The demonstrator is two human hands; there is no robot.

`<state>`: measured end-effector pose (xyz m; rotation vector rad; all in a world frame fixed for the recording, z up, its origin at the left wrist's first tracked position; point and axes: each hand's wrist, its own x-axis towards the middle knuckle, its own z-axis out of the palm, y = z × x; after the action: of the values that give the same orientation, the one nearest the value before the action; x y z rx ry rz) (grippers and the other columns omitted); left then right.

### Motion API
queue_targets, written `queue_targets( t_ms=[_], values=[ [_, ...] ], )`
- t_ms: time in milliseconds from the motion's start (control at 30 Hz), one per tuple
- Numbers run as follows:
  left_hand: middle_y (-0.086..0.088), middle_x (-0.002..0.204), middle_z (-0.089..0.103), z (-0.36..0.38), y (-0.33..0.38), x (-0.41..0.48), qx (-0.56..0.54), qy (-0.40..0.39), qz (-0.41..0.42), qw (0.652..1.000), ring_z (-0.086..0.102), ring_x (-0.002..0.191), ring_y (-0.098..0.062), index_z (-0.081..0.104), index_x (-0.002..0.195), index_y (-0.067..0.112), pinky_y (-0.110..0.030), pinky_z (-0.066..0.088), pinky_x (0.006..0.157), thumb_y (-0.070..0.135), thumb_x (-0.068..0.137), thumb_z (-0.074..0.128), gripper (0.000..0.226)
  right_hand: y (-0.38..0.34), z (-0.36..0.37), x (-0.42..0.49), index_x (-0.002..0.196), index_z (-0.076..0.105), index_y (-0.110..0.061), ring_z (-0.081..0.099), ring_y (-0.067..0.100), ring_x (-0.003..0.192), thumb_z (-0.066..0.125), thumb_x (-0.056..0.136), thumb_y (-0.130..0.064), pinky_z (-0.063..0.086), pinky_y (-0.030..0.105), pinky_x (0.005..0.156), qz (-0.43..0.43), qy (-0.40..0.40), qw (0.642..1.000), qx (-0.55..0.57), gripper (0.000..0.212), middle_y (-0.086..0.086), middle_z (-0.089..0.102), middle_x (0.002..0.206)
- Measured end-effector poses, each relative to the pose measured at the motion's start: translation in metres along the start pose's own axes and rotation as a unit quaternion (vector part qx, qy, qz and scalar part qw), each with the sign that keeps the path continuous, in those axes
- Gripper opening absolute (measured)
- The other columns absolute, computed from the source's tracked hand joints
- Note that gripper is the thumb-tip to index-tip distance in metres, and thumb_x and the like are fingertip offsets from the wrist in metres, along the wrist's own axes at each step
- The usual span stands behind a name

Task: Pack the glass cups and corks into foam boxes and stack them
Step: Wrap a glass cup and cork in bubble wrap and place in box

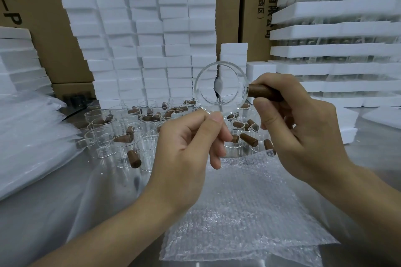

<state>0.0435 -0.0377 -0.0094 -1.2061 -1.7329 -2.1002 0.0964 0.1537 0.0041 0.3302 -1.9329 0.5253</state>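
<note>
I hold one clear glass cup up in front of me, its round mouth facing the camera. My left hand pinches its lower rim between thumb and fingers. My right hand grips a brown wooden cork pressed against the cup's right side. Below on the table stand several more glass cups with loose brown corks lying among and inside them. Stacks of white foam boxes rise behind them.
Bubble wrap lies on the table under my hands. Clear plastic bags are at the left. Foam trays holding glassware stack at the right, with cardboard cartons behind.
</note>
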Motion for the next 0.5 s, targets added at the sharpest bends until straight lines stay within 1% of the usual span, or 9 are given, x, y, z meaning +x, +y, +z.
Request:
queue_targets(
  t_ms=[200,300,433,500],
  values=[
    [-0.009,0.066,0.066,0.0,-0.001,0.003,0.023,-0.034,0.007,0.999,0.06,0.054,-0.018,0.073,0.079,0.007,-0.016,0.046,0.058,0.028,0.105,0.053,0.039,0.005,-0.002,0.001,0.126,0.057,-0.034,0.068,0.016,0.067,0.05,0.109,-0.035,0.052,0.041,0.058,0.0,0.011,1.0,0.003,0.018,-0.011,0.067,0.094],
    [-0.006,0.07,0.069,-0.001,-0.003,0.004,0.045,-0.052,0.011,0.998,0.063,0.054,-0.017,0.075,0.085,0.01,-0.013,0.046,0.06,0.032,0.108,0.052,0.039,0.008,-0.003,0.002,0.124,0.057,-0.033,0.067,0.019,0.065,0.05,0.109,-0.033,0.052,0.044,0.058,0.003,0.016,1.0,0.008,0.016,-0.005,0.068,0.089],
    [-0.002,0.074,0.07,-0.001,-0.004,0.005,0.053,-0.068,0.008,0.996,0.064,0.055,-0.015,0.076,0.089,0.017,-0.012,0.047,0.061,0.04,0.107,0.052,0.038,0.011,-0.004,0.003,0.123,0.057,-0.032,0.066,0.018,0.065,0.05,0.109,-0.032,0.052,0.044,0.058,0.002,0.018,1.0,0.008,0.015,-0.009,0.067,0.092],
    [-0.001,0.074,0.07,0.0,-0.005,0.004,0.055,-0.07,0.007,0.996,0.064,0.055,-0.014,0.076,0.09,0.018,-0.012,0.046,0.06,0.042,0.106,0.052,0.037,0.013,-0.004,0.003,0.123,0.056,-0.032,0.066,0.02,0.064,0.05,0.109,-0.033,0.052,0.044,0.058,0.004,0.015,1.0,0.005,0.015,-0.005,0.068,0.088]
  ],
)
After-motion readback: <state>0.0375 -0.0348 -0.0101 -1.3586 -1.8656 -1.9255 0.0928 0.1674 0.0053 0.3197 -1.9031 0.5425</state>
